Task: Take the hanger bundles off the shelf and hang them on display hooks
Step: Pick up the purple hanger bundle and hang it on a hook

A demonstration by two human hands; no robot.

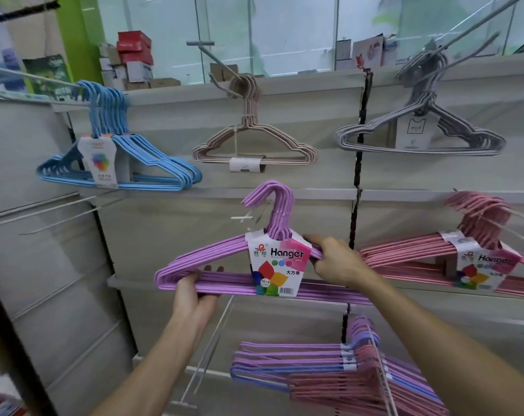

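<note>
Both hands [194,292] [335,262] grip purple hanger bundle [224,283] at display hook [242,217]; pink bundle [420,256] just right.

A bundle of purple coated-wire hangers [224,283] with a white, pink and multicoloured "Hanger" paper label sits level in front of the middle of the grey display wall, its hook tops at a short white display hook [242,217]. Further bundles hang on the wall: blue [152,163], beige [254,145], grey [420,136], pink [420,256].
</note>
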